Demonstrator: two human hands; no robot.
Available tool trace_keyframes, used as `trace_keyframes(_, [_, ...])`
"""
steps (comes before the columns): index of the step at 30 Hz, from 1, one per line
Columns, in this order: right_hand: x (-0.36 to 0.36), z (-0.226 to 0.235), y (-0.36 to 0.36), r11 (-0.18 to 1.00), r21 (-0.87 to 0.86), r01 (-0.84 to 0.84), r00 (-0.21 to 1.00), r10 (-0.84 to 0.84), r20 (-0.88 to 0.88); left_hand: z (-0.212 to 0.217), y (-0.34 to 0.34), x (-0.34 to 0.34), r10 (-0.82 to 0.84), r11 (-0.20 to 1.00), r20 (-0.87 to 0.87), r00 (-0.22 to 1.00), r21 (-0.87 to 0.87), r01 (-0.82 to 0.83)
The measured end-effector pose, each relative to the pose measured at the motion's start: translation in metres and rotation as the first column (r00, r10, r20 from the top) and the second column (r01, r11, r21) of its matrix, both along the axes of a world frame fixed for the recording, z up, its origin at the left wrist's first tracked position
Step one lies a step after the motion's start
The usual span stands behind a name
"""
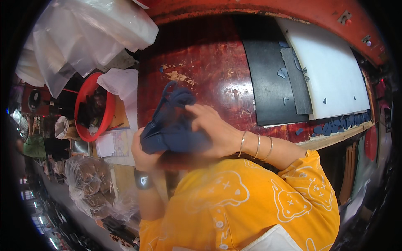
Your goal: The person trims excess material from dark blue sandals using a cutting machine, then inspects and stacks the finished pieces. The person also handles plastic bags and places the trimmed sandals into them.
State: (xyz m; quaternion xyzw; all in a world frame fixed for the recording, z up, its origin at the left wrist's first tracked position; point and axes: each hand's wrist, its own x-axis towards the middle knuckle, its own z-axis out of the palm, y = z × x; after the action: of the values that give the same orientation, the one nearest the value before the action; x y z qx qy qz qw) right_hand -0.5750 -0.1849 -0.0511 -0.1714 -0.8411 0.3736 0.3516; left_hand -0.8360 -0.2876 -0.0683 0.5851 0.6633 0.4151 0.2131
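Note:
A bundle of dark blue cut pieces, with flat stacked edges and looped strips at its upper end, is held up close in front of my body. At its lower left side my left hand grips it, fingers mostly behind the pieces. Over its right side, my right hand presses with bent fingers, the thumb and index near the loops. The lower right of the bundle is smeared by motion, so the kind of pieces cannot be told for certain.
A worn red work table lies beyond the bundle. On its right are a black board and a white board, with small dark blue offcuts along the edge. Leftward stand a red basin and plastic bags.

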Motion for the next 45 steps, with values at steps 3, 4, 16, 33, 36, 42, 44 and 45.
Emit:
trace_keyframes(3, [0.002,0.005,-0.002,1.000,0.020,0.015,0.995,-0.017,0.100,0.000,0.000,0.000,0.007,1.000,0.011,1.000,-0.010,-0.007])
trace_keyframes(4, [0.003,0.006,-0.003,0.995,0.083,0.059,0.992,-0.068,0.106,0.000,0.000,0.000,0.018,1.000,-0.015,1.000,-0.006,-0.018])
trace_keyframes(16, [0.002,-0.011,0.006,0.988,-0.045,-0.149,0.975,0.154,0.163,-0.006,-0.005,-0.003,-0.026,0.998,-0.006,1.000,0.059,0.026])
trace_keyframes(33, [0.006,0.047,0.034,0.988,0.127,-0.086,0.988,0.069,0.137,0.039,-0.001,0.017,-0.017,0.952,-0.319,0.947,0.285,0.113])
trace_keyframes(36, [0.003,0.040,0.029,0.996,-0.086,-0.009,0.971,0.029,0.238,0.034,-0.002,0.021,-0.036,0.988,-0.274,0.961,0.136,0.076])
trace_keyframes(42, [0.003,0.038,0.033,0.997,-0.066,-0.037,0.954,0.055,0.295,0.020,0.000,0.016,-0.037,0.978,-0.226,0.973,0.190,0.082])
trace_keyframes(44, [0.004,0.048,0.035,0.998,-0.007,-0.058,0.915,0.056,0.400,0.019,0.000,0.015,-0.045,0.973,-0.238,0.970,0.208,0.096])
trace_keyframes(45, [0.003,0.055,0.035,0.990,0.116,-0.076,0.904,0.019,0.427,0.018,0.000,0.016,-0.053,0.982,-0.210,0.976,0.165,0.089])
